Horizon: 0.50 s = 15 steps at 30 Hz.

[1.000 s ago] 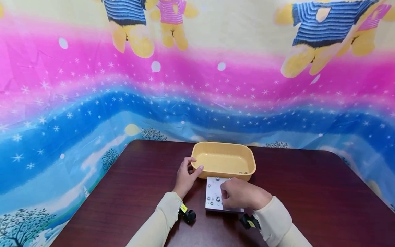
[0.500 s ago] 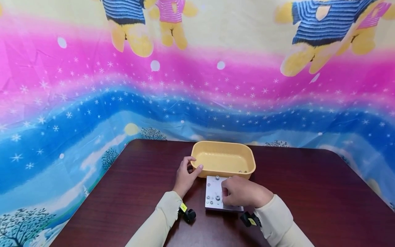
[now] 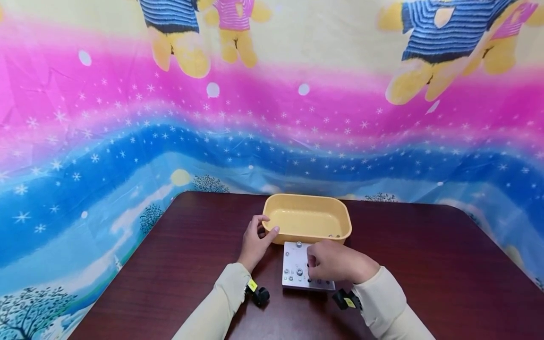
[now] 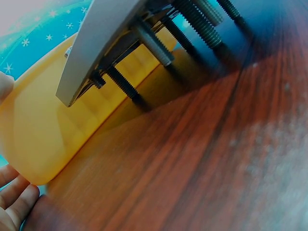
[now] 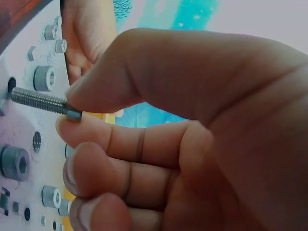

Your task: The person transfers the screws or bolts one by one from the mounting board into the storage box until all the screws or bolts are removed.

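Observation:
My right hand (image 3: 340, 260) is above a silver metal plate (image 3: 293, 262). In the right wrist view its thumb and index finger pinch a threaded screw (image 5: 41, 101) by its small cylindrical head. The screw lies tilted, with its tip at the edge of a dark hole (image 5: 12, 85) in the plate. Several socket-head screws (image 5: 44, 78) stand in other holes. Beneath the plate, threaded shanks (image 4: 122, 83) point down towards the table. My left hand (image 3: 255, 243) grips the left end of a yellow plastic bin (image 3: 310, 239), thumb at the rim and fingers round the wall.
A few small metal pieces (image 3: 334, 236) lie in the bin's front right corner. The plate sits raised just in front of the bin on a dark wooden table (image 3: 408, 245). A printed cloth (image 3: 272, 118) hangs behind the table.
My right hand has shifted slightly to the right, and more of the plate and its holes shows beside the fingertips. The left hand keeps its place on the bin.

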### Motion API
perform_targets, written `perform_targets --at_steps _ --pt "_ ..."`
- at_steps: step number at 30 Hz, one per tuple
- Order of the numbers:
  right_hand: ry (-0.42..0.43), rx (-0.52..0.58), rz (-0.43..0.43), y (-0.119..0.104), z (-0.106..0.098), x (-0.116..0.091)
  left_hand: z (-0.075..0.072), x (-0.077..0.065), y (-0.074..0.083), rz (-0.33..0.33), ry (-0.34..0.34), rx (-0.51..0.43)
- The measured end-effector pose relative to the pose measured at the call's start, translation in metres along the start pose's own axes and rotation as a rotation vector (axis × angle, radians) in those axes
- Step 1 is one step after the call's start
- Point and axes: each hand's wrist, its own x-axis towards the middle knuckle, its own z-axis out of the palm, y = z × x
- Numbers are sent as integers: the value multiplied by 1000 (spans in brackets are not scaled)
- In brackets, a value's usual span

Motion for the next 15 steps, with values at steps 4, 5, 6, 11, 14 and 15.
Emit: perform_targets --at_steps 4,5,6,11,14,15 --pt "6 2 19 1 -2 -2 0 0 -1 3 -3 1" --pt "8 4 24 1 -2 -2 0 0 -1 3 -3 1" --pt "11 4 25 1 -3 -2 0 0 -2 5 -2 3" --pt "55 16 7 3 -5 -2 -1 0 -1 12 4 5" --pt "144 -4 -48 4 -6 0 -1 1 -1 13 4 4" --pt "179 -12 -63 4 -6 0 -1 1 -1 12 3 4"
